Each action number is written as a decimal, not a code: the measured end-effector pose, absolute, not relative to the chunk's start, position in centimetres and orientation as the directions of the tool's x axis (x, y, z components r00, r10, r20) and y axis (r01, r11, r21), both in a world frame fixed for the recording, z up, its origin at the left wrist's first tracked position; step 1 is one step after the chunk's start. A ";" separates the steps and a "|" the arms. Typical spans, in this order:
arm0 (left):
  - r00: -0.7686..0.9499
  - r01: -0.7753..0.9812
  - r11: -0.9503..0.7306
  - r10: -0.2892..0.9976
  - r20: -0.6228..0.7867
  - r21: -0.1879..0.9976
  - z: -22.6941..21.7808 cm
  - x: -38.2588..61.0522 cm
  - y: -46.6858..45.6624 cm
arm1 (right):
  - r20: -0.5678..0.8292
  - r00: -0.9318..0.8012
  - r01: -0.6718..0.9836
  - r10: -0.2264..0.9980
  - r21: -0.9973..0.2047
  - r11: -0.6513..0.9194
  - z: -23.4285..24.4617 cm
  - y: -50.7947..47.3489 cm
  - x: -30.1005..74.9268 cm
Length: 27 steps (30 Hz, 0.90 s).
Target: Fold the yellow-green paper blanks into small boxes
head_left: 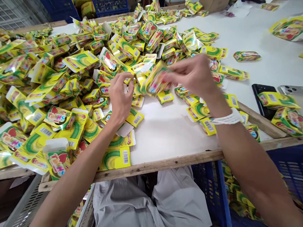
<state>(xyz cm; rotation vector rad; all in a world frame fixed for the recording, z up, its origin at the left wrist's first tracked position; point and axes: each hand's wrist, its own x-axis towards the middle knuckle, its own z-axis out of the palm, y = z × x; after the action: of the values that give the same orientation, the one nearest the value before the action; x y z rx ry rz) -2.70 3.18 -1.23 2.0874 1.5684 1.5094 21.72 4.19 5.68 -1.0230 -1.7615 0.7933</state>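
— Yellow packets cover the left of your table. What does your right hand have?
— One packet, a bit blurred, pinched between your fingers and thumb, above the middle of the heap.
— And your left hand?
— Its fingers curl loosely over the pile, tips raised close to that held packet. I can't tell whether they grip anything.
— What's around your hands?
— Loose packets lie just beneath both, some showing barcodes, and a few stray onto the bare white tabletop. A white bracelet circles your right wrist.
— Further right?
— Two phones, one black, one silver, with packets on and beside them. Below the table's wooden edge, a blue crate holding more packets sits beside your grey trousers.
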 end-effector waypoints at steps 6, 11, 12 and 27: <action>-0.036 0.891 -0.180 0.887 0.460 0.417 -1.9 -3.0 2.9 | 0.484 -0.050 -0.173 0.873 -0.866 0.470 8.4 2.9 25.2; -0.101 0.918 -0.055 0.925 0.365 0.393 -0.4 -3.5 2.2 | 0.340 -0.280 -0.284 0.898 -0.923 0.261 6.4 3.8 23.4; -0.103 0.917 -0.052 0.927 0.362 0.396 -0.2 -3.7 2.1 | 0.309 -0.291 -0.260 0.905 -0.936 0.236 6.1 3.9 23.0; -0.082 0.694 -0.433 0.746 0.661 0.575 -2.8 -7.0 4.2 | 0.109 -0.203 0.035 0.973 -0.992 0.118 3.8 5.7 21.9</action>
<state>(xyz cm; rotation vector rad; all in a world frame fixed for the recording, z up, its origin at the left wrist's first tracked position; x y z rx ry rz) -7.01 4.25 -2.76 2.0929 1.6444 1.5712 21.91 5.67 3.82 -1.0557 -1.4435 1.2452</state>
